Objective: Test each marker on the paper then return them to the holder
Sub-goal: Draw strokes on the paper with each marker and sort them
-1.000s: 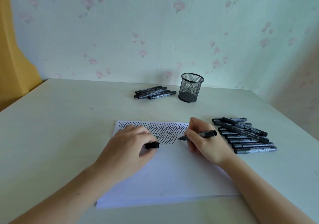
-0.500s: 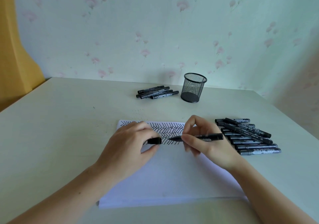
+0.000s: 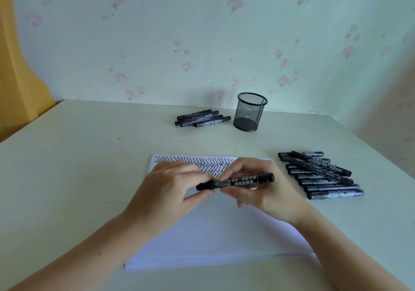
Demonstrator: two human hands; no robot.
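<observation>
A black marker [image 3: 244, 181] is held level above the white paper [image 3: 213, 241], whose top strip carries rows of black slanted strokes. My left hand [image 3: 170, 192] pinches the cap end at the marker's left. My right hand [image 3: 253, 189] grips the barrel, fingers curled round it. The cap sits against the marker's tip. A black mesh holder [image 3: 250, 111] stands upright at the back of the table and looks empty. A pile of several black markers [image 3: 321, 175] lies to the right of the paper. Another small group of markers [image 3: 202, 119] lies just left of the holder.
The pale table [image 3: 78, 167] runs back to a floral wallpapered wall. A yellow curtain [image 3: 18, 66] hangs at the far left. The table's right edge runs diagonally past the marker pile.
My right hand lifted the marker off the paper and turned it level. My left hand brought the cap to the tip, and the two now meet.
</observation>
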